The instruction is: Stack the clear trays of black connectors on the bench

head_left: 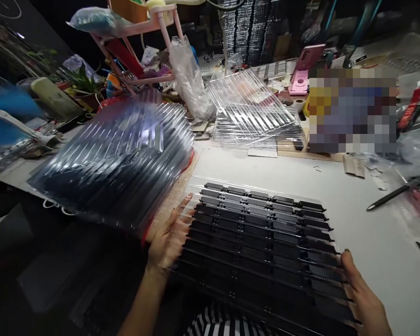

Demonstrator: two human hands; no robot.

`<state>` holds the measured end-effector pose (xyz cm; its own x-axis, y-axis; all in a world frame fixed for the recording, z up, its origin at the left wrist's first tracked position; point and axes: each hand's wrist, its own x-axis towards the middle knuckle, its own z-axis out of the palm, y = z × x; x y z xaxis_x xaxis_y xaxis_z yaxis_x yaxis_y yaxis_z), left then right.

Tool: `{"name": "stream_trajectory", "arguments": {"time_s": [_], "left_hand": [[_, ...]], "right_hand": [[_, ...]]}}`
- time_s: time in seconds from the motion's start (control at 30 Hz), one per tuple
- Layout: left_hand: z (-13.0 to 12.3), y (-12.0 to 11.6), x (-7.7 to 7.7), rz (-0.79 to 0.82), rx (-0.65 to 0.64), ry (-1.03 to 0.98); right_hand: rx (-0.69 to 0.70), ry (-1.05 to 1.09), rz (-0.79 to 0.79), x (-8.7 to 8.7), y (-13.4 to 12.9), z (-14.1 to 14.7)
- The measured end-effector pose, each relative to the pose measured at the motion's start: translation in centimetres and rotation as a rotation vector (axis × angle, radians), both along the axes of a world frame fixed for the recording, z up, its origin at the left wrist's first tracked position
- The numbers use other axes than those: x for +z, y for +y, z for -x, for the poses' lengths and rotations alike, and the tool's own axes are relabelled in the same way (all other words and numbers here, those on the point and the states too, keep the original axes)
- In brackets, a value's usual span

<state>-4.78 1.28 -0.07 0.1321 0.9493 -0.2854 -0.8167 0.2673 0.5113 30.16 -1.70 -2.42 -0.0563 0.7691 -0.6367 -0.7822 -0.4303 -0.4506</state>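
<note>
Between my hands is a clear plastic tray filled with rows of black comb-like strips, held at the table's front edge. My left hand grips its left side, with fingers showing through the clear plastic. At the right edge, my right hand holds the tray with the thumb on top; its other fingers are hidden below. To the left lies a tall stack of clear ridged trays with dark contents showing through.
Another pile of clear trays sits at the back of the white table. A black pen lies at the right. Behind stand a pink rack, a plastic bag and a pink phone on a stand. A blue fan is far left.
</note>
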Motion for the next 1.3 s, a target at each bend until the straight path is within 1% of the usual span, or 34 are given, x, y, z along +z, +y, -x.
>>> {"name": "stream_trajectory", "arguments": {"time_s": [0.1,0.17,0.27,0.37,0.43,0.5,0.57,0.63,0.7,0.8,0.93,1.03,1.17,1.3], "left_hand": [[-0.1,0.1,0.2,0.042,0.038,0.002],[-0.1,0.3,0.4,0.091,0.060,0.012],[0.1,0.8,0.6,0.172,0.074,0.085],[0.7,1.2,0.7,0.219,0.092,0.169],[1.0,1.2,0.8,0.210,0.111,0.179],[1.0,1.0,0.9,0.161,0.117,0.147],[0.8,0.5,1.1,0.083,0.093,0.117],[0.5,0.1,1.2,0.008,0.038,0.133],[0.2,-0.2,1.1,-0.029,-0.020,0.187],[0.0,-0.3,0.9,-0.019,-0.063,0.229],[0.1,-0.3,0.8,0.007,-0.044,0.219],[0.0,-0.2,0.9,0.043,-0.031,0.188],[-0.1,0.0,0.9,0.085,-0.026,0.128],[0.0,0.2,0.7,0.052,-0.052,0.177]], "right_hand": [[-0.007,-0.029,0.019,0.6,0.5,1.5],[0.019,0.028,-0.046,1.1,1.0,2.2],[0.073,0.095,-0.147,2.3,2.1,2.7],[0.129,0.136,-0.183,3.8,2.9,2.9],[0.138,0.164,-0.204,4.3,3.1,2.9],[0.125,0.180,-0.207,4.1,3.1,2.8],[0.118,0.196,-0.199,3.4,2.8,2.5],[0.119,0.218,-0.198,2.6,2.5,2.2],[0.133,0.242,-0.205,2.1,2.4,1.9],[0.144,0.259,-0.225,2.3,2.3,2.1],[0.113,0.270,-0.248,3.3,2.6,2.9],[0.078,0.291,-0.232,3.6,2.8,3.2],[0.050,0.333,-0.209,3.5,2.7,3.3],[0.027,0.348,-0.204,3.0,2.5,3.2]]}}
